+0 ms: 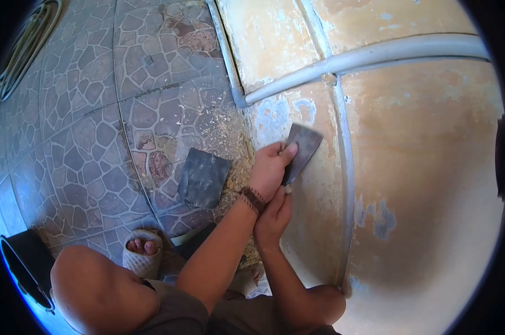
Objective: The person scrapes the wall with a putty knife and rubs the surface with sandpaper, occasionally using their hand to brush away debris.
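Note:
A wide-bladed scraper (305,146) lies against the worn, peeling panel (314,223) on the right, its blade just below a patch of pale bare surface. My left hand (269,170), with a dark braided bracelet at the wrist, is closed round the scraper, its thumb pressed on the blade's base. Below it, my right hand (273,220) is wrapped round the lower handle end, whose pale tip shows above the fingers. Most of the handle is hidden by the hands.
Paint flakes (219,125) litter the stone-patterned floor (90,145) beside a dark flat plate (204,177). Raised grey strips (397,49) cross the panel. A black bucket (29,262) stands lower left, near my sandalled foot (142,254). A coiled hose (32,44) lies upper left.

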Demonstrator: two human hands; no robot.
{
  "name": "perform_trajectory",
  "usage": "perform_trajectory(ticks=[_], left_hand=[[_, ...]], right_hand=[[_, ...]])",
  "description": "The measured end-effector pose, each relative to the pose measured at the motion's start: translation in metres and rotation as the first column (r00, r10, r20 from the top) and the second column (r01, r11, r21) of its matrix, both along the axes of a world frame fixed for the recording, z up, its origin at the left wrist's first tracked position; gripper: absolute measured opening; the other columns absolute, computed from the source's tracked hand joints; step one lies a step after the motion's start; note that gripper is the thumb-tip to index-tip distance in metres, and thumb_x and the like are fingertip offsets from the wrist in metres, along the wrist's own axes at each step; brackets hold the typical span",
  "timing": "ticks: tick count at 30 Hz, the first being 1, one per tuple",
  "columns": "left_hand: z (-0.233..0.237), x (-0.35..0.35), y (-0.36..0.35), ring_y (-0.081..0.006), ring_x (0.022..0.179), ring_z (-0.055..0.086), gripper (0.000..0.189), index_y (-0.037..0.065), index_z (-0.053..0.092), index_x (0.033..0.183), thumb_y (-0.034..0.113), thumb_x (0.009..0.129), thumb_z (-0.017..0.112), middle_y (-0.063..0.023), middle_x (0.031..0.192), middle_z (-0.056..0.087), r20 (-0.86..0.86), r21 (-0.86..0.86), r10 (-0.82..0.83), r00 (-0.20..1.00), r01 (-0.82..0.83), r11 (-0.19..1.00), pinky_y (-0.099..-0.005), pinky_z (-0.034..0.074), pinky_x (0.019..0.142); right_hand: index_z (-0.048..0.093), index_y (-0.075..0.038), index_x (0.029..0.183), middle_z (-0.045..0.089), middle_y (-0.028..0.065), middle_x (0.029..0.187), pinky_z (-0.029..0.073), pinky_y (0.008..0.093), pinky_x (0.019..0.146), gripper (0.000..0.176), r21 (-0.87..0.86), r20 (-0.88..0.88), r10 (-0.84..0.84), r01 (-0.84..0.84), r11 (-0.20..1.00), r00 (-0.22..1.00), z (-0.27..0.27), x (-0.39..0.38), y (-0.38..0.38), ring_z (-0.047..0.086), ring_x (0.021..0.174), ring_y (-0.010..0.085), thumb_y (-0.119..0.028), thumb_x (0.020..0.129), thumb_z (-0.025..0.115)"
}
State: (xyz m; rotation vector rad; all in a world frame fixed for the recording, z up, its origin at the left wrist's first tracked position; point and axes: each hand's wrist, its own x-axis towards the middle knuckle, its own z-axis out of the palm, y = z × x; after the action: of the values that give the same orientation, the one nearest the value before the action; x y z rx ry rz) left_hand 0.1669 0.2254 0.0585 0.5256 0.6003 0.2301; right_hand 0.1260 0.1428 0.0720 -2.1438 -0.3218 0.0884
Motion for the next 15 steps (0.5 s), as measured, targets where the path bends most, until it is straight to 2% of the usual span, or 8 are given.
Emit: perform_trajectory(ticks=[1, 4, 7, 9, 10, 12, 15], left_hand=[[0.015, 0.001, 0.009, -0.0048, 0.049, 0.045, 0.025, 0.004, 0.059, 0.078, 0.025, 0.09, 0.058, 0.0018, 0.063, 0.055, 0.01, -0.039, -0.008, 1.0, 0.008, 0.999, -0.0207, 0.037, 0.046], [0.025, 0.006, 0.014, -0.0056, 0.048, 0.045, 0.025, 0.004, 0.06, 0.079, 0.026, 0.091, 0.056, 0.0011, 0.063, 0.055, 0.056, -0.136, 0.006, 0.998, 0.002, 0.991, -0.022, 0.037, 0.044], [0.031, -0.006, 0.014, -0.0066, 0.049, 0.047, 0.025, 0.004, 0.06, 0.079, 0.026, 0.09, 0.057, 0.0001, 0.064, 0.055, 0.04, -0.198, -0.028, 0.999, 0.035, 0.98, -0.0224, 0.037, 0.043], [0.033, -0.011, 0.011, -0.008, 0.05, 0.049, 0.025, 0.003, 0.059, 0.079, 0.026, 0.09, 0.057, -0.0009, 0.065, 0.057, 0.057, -0.292, -0.067, 0.996, 0.081, 0.953, -0.0223, 0.038, 0.043], [0.034, -0.011, 0.011, -0.0088, 0.054, 0.051, 0.024, 0.002, 0.059, 0.082, 0.025, 0.089, 0.058, -0.0018, 0.067, 0.057, 0.063, -0.324, -0.06, 0.996, 0.078, 0.943, -0.023, 0.04, 0.047], [0.037, -0.009, 0.012, -0.0105, 0.06, 0.054, 0.024, -0.002, 0.059, 0.086, 0.022, 0.088, 0.06, -0.0034, 0.07, 0.059, 0.075, -0.391, -0.044, 0.996, 0.07, 0.918, -0.0242, 0.044, 0.055], [0.042, -0.004, -0.011, -0.0198, 0.074, 0.058, 0.025, -0.004, 0.056, 0.097, 0.017, 0.085, 0.062, -0.011, 0.086, 0.06, -0.141, -0.158, 0.162, 0.977, -0.184, 0.97, -0.0314, 0.047, 0.068]], right_hand=[[0.048, 0.004, 0.087, 0.055, 0.0127, 0.077, 0.041, 0.0319, 0.063, 0.032, -0.065, -0.085, -0.017, 0.012, 0.998, 0.996, 0.014, -0.001, 0.0, 0.048, 0.07, 0.0154, -0.025, 0.098, 0.039], [0.049, 0.004, 0.094, 0.054, 0.0103, 0.08, 0.041, 0.031, 0.064, 0.03, -0.039, -0.156, -0.016, 0.01, 0.999, 0.988, 0.023, 0.002, 0.001, 0.049, 0.072, 0.0153, -0.023, 0.098, 0.038], [0.047, 0.003, 0.1, 0.053, 0.0068, 0.078, 0.04, 0.0284, 0.064, 0.027, 0.053, -0.139, 0.028, -0.021, 0.998, 0.99, 0.037, -0.014, 0.007, 0.047, 0.072, 0.012, -0.022, 0.098, 0.038], [0.047, 0.002, 0.111, 0.053, 0.0054, 0.083, 0.042, 0.0264, 0.061, 0.03, 0.126, -0.276, 0.036, 0.0, 0.992, 0.96, 0.047, -0.016, 0.0, 0.049, 0.071, 0.0105, -0.024, 0.098, 0.039], [0.047, 0.002, 0.117, 0.053, 0.0047, 0.086, 0.043, 0.0253, 0.059, 0.033, 0.157, -0.343, 0.039, 0.016, 0.987, 0.939, 0.053, -0.016, -0.004, 0.05, 0.07, 0.0097, -0.024, 0.098, 0.039], [0.041, 0.0, 0.125, 0.052, 0.003, 0.077, 0.039, 0.0221, 0.049, 0.035, 0.111, -0.428, 0.017, 0.035, 0.993, 0.903, 0.081, -0.02, -0.004, 0.046, 0.06, 0.0062, -0.021, 0.097, 0.04], [0.031, -0.006, 0.137, 0.051, 0.0014, 0.069, 0.034, 0.0197, 0.039, 0.044, 0.022, -0.534, -0.003, 0.018, 1.0, 0.846, 0.117, -0.013, -0.003, 0.042, 0.049, 0.0047, -0.017, 0.096, 0.04]])
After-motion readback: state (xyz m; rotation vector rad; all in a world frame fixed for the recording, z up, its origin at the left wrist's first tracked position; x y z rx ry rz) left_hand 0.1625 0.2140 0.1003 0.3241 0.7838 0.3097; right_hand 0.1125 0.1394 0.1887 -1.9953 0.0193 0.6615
